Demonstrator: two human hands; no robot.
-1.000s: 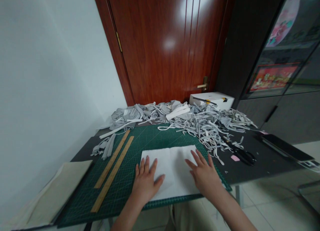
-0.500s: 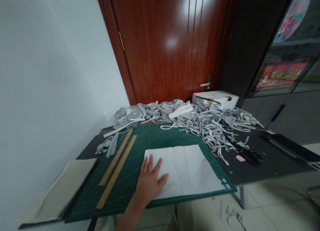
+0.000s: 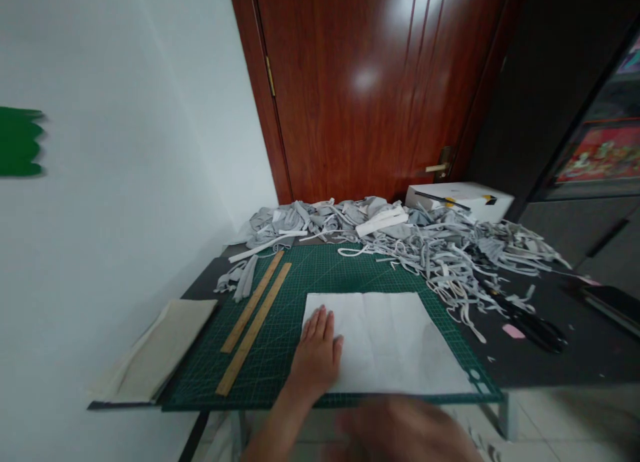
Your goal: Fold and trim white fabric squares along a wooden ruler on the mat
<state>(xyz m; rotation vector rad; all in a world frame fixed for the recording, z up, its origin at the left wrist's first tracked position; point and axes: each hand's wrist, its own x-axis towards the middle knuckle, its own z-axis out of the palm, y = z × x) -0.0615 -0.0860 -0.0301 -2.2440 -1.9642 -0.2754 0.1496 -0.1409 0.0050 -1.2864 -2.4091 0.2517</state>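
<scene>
A white sheet of cloth (image 3: 395,342) with faint fold lines lies flat on the green cutting mat (image 3: 320,269). My left hand (image 3: 317,352) rests on the sheet's left part, palm down, fingers stretched out and lying flat. At the bottom edge of the view, just in front of the mat, my right hand (image 3: 400,429) is smeared by motion; its fingers cannot be made out. Two wooden rulers (image 3: 255,329) lie side by side on the mat, left of the sheet.
A heap of grey and white fabric strips (image 3: 425,235) spreads along the table's back and right. Black-handled scissors (image 3: 535,325) lie at right near a pink scrap (image 3: 513,331). Folded beige cloth (image 3: 165,342) sits at the left edge; a white box (image 3: 465,199) stands behind.
My right hand has come into view at the bottom, blurred. My left hand's fingers have drawn closer together on the sheet. The camera has turned left.
</scene>
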